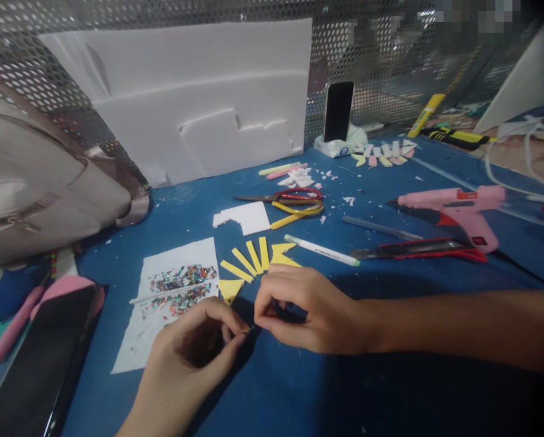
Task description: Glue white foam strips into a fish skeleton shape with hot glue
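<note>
Low over the blue table [272,406], my left hand [185,358] is pinched at thumb and forefinger. Something tiny may be between those tips, too small to name. My right hand [303,309] is also closed in a pinch, its fingertips almost meeting the left ones; whatever it holds is hidden. Just beyond my hands, several yellow strips [242,265] lie fanned out, with a yellow cut piece [230,290] at the left end and another [285,252] partly behind my right hand. Beside my left hand is a white paper [129,346] with colourful glitter flakes [181,285] and a thin white stick.
Scissors [299,197], a cut white foam piece [254,218] and a pale green marker [324,250] lie beyond my hands. Rightward are a red cutter knife [427,248] and a pink glue gun [458,203]. A black phone [39,364] lies left; another phone [339,112] stands behind.
</note>
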Demonstrator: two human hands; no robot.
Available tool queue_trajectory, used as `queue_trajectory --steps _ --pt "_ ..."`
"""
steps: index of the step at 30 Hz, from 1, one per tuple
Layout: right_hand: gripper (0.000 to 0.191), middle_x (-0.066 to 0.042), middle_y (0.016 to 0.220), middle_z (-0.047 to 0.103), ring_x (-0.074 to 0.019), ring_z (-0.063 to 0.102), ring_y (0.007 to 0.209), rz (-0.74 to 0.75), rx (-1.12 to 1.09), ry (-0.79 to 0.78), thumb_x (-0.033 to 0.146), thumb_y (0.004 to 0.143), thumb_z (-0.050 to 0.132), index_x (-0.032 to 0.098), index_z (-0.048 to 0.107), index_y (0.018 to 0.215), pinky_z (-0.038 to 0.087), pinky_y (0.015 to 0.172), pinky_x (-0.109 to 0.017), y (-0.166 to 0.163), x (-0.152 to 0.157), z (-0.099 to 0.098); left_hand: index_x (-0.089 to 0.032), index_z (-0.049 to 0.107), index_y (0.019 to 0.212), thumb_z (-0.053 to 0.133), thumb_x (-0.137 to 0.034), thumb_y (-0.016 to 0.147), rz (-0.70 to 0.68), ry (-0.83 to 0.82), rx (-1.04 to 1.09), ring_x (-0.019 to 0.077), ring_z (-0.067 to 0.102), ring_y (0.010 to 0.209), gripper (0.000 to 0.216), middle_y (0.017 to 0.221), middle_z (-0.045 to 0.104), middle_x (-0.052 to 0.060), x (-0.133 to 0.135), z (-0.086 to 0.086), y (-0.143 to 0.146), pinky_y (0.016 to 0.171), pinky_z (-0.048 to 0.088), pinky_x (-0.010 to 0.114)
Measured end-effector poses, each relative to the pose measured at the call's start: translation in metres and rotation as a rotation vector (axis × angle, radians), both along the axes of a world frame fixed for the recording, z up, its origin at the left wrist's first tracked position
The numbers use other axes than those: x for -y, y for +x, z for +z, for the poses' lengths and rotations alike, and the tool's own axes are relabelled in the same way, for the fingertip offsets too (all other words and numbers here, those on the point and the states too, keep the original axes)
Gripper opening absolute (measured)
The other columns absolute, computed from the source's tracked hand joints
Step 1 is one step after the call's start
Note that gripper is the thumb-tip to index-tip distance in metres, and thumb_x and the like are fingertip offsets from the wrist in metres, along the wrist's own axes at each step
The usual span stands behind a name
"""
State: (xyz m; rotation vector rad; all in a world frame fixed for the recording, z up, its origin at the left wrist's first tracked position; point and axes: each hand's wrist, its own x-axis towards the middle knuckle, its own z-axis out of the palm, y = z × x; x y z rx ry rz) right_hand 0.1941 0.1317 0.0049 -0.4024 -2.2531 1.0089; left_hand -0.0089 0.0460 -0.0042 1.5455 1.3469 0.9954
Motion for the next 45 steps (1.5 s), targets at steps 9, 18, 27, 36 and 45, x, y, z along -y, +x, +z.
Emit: queue_trajectory --steps 9,18,27,36,45 --pt "0.005 0.003 0.074 0.056 -0.0068 0.047 0.071 -0.017 0.014 0.017 0.015 0.086 0.059 0.014 0.058 0.081 0.037 0.071 -0.020 0.0006 -0.0002 -0.0007 -0.026 0.060 0.084 0.063 -0.021 0.087 -0.013 0.008 0.012 0.0087 0.060 0.074 0.006 0.079 0.061 -0.004 -0.0026 -0.0018 -0.0004 0.066 0.050 0.016" --pt "0.006 0.003 0.074 0.056 -0.0075 0.047 0.071 -0.007 0.007 0.018 0.012 0.085 0.059 0.015 0.057 0.081 0.038 0.070 -0.020 0.0009 0.0011 0.0001 -0.024 0.061 0.081 0.066 -0.026 0.085 0.021 -0.020 0.029 0.0102 0.060 0.072 0.006 0.076 0.062 -0.003 -0.0020 -0.0007 0.0010 0.063 0.049 0.017" --pt "0.006 0.003 0.075 0.057 -0.0074 0.048 0.071 0.012 -0.009 0.021 0.012 0.084 0.060 0.016 0.056 0.080 0.039 0.071 -0.021 0.0004 0.0013 -0.0019 -0.025 0.060 0.083 0.065 -0.025 0.086 0.022 -0.029 0.045 0.0104 0.061 0.075 0.006 0.078 0.063 -0.003 -0.0006 -0.0012 0.0004 0.066 0.050 0.017" --pt "0.007 0.004 0.073 0.056 -0.0066 0.047 0.069 -0.018 0.002 0.029 0.011 0.082 0.060 0.015 0.056 0.080 0.038 0.069 -0.020 0.0000 0.0009 -0.0016 -0.025 0.060 0.082 0.064 -0.026 0.087 0.015 -0.010 0.041 0.0100 0.060 0.074 0.006 0.077 0.062 -0.003 -0.0020 -0.0005 0.0010 0.066 0.050 0.017" --pt "0.009 0.004 0.074 0.056 -0.0065 0.048 0.070 -0.008 -0.007 0.028 0.010 0.081 0.062 0.016 0.055 0.080 0.038 0.071 -0.019 0.0003 0.0026 -0.0024 -0.024 0.061 0.082 0.065 -0.025 0.086 0.009 -0.022 0.035 0.0111 0.060 0.075 0.006 0.078 0.062 -0.002 -0.0007 -0.0020 0.0000 0.066 0.050 0.018"
